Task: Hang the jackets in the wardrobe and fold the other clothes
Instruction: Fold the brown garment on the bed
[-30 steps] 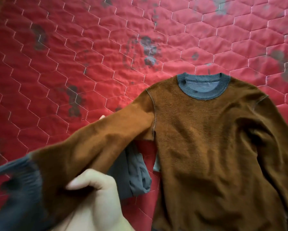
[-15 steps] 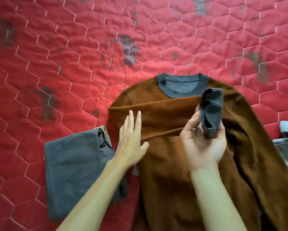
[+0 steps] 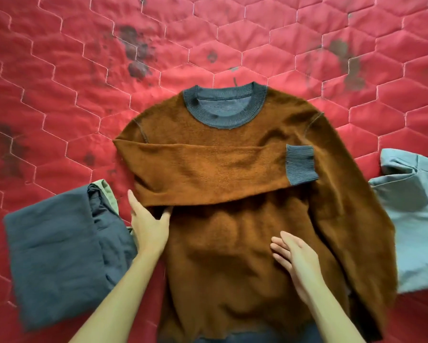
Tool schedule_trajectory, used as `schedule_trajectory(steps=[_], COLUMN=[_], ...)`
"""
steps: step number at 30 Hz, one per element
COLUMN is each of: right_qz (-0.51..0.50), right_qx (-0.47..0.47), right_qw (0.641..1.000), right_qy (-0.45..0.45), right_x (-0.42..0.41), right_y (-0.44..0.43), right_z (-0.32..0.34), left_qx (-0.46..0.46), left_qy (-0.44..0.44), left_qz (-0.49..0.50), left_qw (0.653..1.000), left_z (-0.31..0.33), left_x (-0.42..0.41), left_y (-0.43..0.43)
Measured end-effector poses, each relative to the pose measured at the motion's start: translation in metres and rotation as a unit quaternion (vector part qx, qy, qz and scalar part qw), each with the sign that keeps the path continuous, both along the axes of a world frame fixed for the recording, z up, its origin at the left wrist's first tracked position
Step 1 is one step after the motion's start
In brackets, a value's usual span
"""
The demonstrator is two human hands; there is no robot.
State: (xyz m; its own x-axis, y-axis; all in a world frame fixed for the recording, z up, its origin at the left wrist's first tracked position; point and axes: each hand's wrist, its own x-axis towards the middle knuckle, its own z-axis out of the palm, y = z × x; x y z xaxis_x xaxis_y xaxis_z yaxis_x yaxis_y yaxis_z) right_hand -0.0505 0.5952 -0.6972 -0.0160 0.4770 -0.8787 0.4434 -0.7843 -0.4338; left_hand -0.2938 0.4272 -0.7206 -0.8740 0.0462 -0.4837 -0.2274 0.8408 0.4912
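Note:
A brown sweater (image 3: 232, 263) with a grey ribbed collar lies flat on the red quilted bed cover (image 3: 59, 82). Its left sleeve (image 3: 208, 172) is folded across the chest, and the grey cuff (image 3: 300, 164) rests near the right shoulder. The right sleeve hangs straight down the sweater's right side. My left hand (image 3: 149, 227) lies flat at the sweater's left edge, just below the folded sleeve, fingers straight. With its fingers extended, my right hand (image 3: 294, 256) rests open on the sweater's body.
A folded dark grey garment (image 3: 59, 256) lies to the left of the sweater, with a bit of green cloth under it. A folded light blue garment (image 3: 416, 219) lies at the right edge. The cover carries dark stains further back.
My right hand has laid the grey cuff down on the sweater and come back lower, now open on the body. My left hand has slid down to the sweater's left edge.

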Motion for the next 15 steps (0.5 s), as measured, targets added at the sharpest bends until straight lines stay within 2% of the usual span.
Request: schedule_trajectory(steps=[3, 6, 9, 12, 15], right_qz=[0.008, 0.002, -0.051, -0.075, -0.082], right_qx=[-0.028, -0.011, 0.012, 0.05, 0.091], right_qw=[0.997, 0.994, 0.995, 0.995, 0.991], right_qy=[0.067, 0.111, 0.08, 0.034, 0.061], right_x=[-0.024, -0.07, -0.107, -0.123, -0.121], right_y=[0.01, 0.029, 0.052, 0.071, 0.087], right_z=[0.0, -0.001, -0.011, -0.015, -0.013], left_qx=[0.027, 0.048, 0.06, 0.025, -0.021], left_qy=[-0.041, -0.09, -0.073, -0.03, -0.019], left_qz=[0.095, 0.117, 0.078, 0.031, 0.032], left_qw=[0.994, 0.988, 0.992, 0.999, 0.999], left_z=[-0.006, -0.008, -0.004, -0.005, -0.006], left_x=[0.002, -0.002, -0.008, -0.018, -0.027], left_y=[-0.002, -0.009, -0.011, -0.021, -0.041])
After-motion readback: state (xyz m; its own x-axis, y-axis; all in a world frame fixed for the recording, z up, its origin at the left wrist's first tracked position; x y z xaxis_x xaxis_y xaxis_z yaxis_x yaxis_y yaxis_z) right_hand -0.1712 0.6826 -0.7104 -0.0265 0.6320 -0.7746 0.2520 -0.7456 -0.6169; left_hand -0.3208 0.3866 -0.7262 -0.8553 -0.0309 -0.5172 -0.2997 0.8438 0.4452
